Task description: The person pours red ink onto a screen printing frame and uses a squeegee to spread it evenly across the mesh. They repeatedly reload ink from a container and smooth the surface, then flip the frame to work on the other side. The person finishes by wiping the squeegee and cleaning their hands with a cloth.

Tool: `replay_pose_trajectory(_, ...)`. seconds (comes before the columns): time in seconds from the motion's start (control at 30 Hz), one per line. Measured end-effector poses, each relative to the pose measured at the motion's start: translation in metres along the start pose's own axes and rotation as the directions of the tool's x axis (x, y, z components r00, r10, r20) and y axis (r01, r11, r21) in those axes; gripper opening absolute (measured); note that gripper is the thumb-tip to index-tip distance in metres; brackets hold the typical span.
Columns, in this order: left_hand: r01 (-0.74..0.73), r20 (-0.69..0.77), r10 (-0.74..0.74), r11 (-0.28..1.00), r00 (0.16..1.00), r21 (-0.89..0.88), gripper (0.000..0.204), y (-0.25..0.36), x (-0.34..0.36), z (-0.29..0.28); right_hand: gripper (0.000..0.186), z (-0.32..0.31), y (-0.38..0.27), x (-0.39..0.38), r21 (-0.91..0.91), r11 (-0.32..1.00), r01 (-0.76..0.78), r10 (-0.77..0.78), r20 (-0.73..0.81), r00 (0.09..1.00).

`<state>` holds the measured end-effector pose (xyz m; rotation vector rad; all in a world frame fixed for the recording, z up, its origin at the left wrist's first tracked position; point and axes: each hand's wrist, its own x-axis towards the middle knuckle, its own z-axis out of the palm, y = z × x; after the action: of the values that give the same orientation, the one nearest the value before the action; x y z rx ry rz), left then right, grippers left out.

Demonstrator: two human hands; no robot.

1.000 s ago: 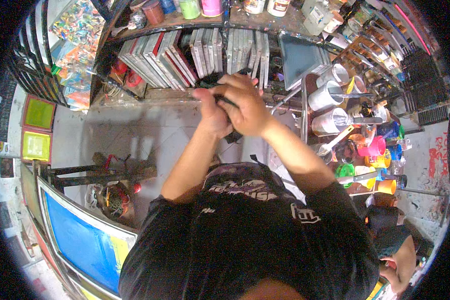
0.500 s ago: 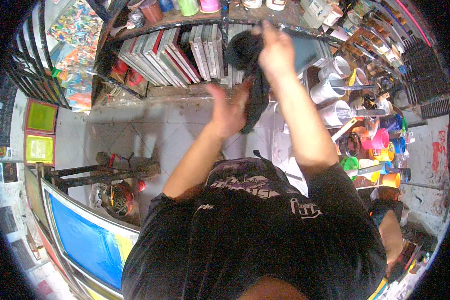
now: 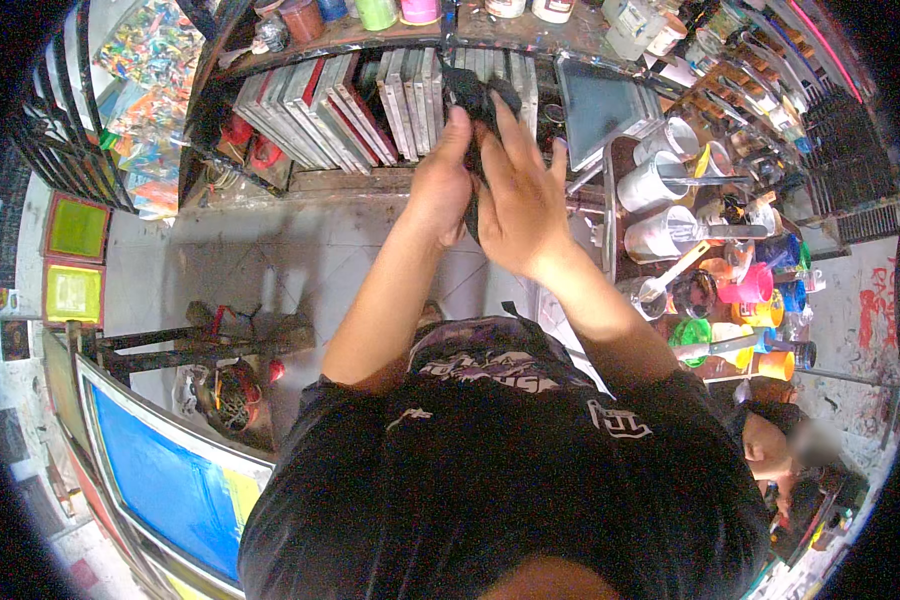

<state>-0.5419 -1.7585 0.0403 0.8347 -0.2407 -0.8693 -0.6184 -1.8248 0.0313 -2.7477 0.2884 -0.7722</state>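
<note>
A crumpled black cloth (image 3: 478, 97) is pressed between my two hands, in front of a shelf of framed screens. My left hand (image 3: 440, 187) is closed round the cloth, its thumb pointing up. Against the cloth from the other side lies my right hand (image 3: 522, 200), with its fingers stretched out and spread. Part of the cloth shows past the fingertips and a strip hangs between the wrists. The rest is hidden behind my palms.
Screen frames (image 3: 315, 105) stand upright on the shelf ahead. White tubs (image 3: 660, 235) and coloured cups (image 3: 750, 285) with spatulas crowd the right-hand stand. A blue screen (image 3: 175, 470) leans at lower left. Another person (image 3: 770, 445) is at lower right.
My right hand has come down and toward me, turning its spread fingers over the cloth. My left hand, open before, has closed on the cloth, which is now bunched between both palms.
</note>
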Motion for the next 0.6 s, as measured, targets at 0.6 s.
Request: replay_pose_trajectory(0.6, 0.198, 0.124, -0.16, 0.885, 0.979, -0.42, 0.048, -0.002, 0.029, -0.052, 0.054, -0.002, 0.044, -0.002, 0.679, -0.694, -0.24, 0.013, 0.345, 0.939)
